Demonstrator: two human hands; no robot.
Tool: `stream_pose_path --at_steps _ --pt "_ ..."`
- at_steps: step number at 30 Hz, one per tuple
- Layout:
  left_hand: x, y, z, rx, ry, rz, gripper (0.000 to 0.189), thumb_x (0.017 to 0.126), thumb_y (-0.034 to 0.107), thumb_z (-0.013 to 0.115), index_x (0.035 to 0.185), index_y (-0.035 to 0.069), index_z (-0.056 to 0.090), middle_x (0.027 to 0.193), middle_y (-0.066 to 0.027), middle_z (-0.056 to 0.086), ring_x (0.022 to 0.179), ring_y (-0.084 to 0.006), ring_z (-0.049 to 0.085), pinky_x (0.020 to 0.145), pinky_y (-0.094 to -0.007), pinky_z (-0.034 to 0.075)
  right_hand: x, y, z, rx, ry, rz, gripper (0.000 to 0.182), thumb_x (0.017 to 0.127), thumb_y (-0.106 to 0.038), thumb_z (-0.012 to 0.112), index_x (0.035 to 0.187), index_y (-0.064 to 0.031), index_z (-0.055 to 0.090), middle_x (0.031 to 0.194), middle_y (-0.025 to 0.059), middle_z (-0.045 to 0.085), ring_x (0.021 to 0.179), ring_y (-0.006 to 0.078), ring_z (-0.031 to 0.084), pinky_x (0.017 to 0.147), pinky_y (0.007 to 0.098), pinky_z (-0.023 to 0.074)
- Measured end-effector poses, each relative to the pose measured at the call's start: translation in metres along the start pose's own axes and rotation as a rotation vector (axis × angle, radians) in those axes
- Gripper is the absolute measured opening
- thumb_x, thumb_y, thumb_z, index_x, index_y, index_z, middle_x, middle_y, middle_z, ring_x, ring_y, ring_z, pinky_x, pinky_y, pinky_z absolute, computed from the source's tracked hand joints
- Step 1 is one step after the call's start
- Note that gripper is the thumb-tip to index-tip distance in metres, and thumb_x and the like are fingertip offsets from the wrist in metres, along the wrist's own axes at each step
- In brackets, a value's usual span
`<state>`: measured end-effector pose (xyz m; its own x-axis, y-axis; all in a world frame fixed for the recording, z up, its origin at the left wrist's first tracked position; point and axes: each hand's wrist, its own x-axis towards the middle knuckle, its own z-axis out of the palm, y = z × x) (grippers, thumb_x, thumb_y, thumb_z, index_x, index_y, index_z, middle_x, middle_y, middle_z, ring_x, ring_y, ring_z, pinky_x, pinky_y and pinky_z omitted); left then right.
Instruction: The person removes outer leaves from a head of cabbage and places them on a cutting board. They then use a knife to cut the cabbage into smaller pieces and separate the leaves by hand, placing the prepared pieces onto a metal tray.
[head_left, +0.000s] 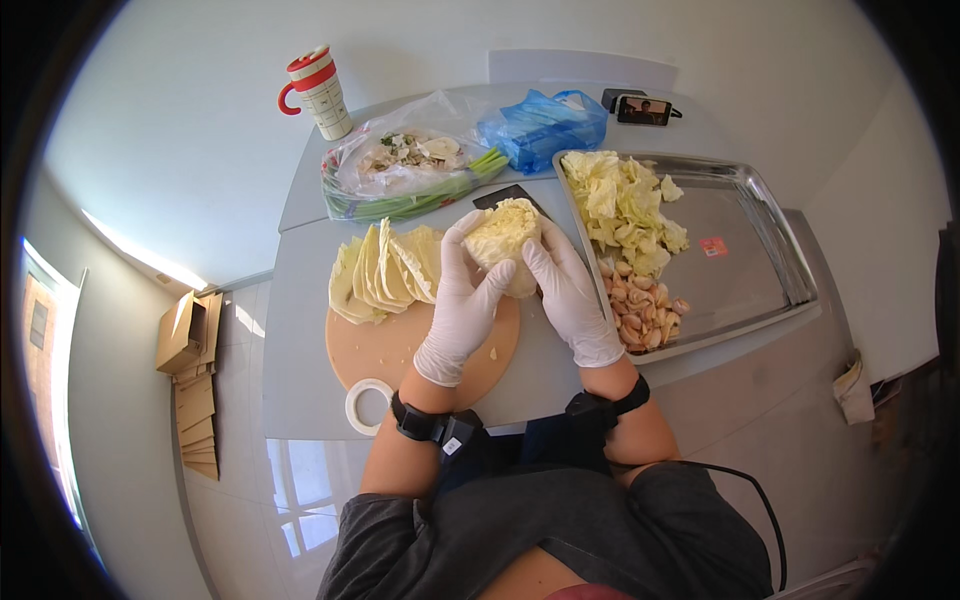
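Note:
Both of my hands wear white gloves. Between them, my left hand (463, 300) and my right hand (564, 289) hold a pale yellow head of napa cabbage (504, 238), its cut, frilly end turned up. Several large cabbage leaves (386, 270) lie overlapped on the far part of a round tan cutting board (420, 360), left of my hands. Partly hidden behind the cabbage head is a dark flat object (511, 196), whose kind I cannot tell. A metal tray (735, 255) on the right holds torn cabbage leaves (626, 210) and unpeeled garlic cloves (641, 311).
Beyond the board lie green stalks (420, 196) and a clear plastic bag (409, 154) of scraps. A blue plastic bag (551, 127), a red-and-white mug (321, 94) and a phone (643, 111) stand farther back. Cardboard boxes (184, 334) are on the floor at left.

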<state>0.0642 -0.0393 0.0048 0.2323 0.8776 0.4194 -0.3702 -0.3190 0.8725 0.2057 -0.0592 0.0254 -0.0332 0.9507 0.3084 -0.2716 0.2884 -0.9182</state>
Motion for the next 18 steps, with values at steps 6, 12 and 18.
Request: stream_pose_path --at_steps 6,12,18 --pt "0.001 0.001 -0.004 -0.028 -0.014 -0.015 0.061 0.098 0.005 0.064 0.148 0.006 0.03 0.143 -0.0129 0.045 0.134 -0.0229 0.047 0.11 -0.0369 0.042 0.0 -0.006 -0.001 -0.002 -0.005 0.041 0.05 0.107 -0.02 0.052 0.149 0.0041 0.041 0.142 0.0097 0.053 0.129 0.0149 0.05 0.109 0.0287 0.0404" --pt "0.001 0.001 -0.004 -0.034 -0.017 -0.015 0.059 0.098 0.004 0.063 0.148 0.006 0.031 0.141 -0.013 0.046 0.133 -0.0227 0.048 0.109 -0.0363 0.042 -0.002 -0.003 -0.004 -0.175 0.011 -0.069 0.049 0.107 -0.017 0.052 0.15 0.0038 0.04 0.144 0.0113 0.052 0.131 0.017 0.049 0.111 0.0296 0.0384" --pt "-0.001 0.006 -0.003 -0.035 -0.015 -0.077 0.06 0.098 0.006 0.064 0.147 0.007 0.031 0.14 -0.0132 0.046 0.132 -0.0229 0.048 0.111 -0.0374 0.04 0.0 -0.006 -0.013 -0.51 -0.041 -0.342 0.046 0.105 -0.014 0.054 0.148 -0.0015 0.042 0.142 0.0147 0.053 0.128 0.0211 0.055 0.109 0.0312 0.042"
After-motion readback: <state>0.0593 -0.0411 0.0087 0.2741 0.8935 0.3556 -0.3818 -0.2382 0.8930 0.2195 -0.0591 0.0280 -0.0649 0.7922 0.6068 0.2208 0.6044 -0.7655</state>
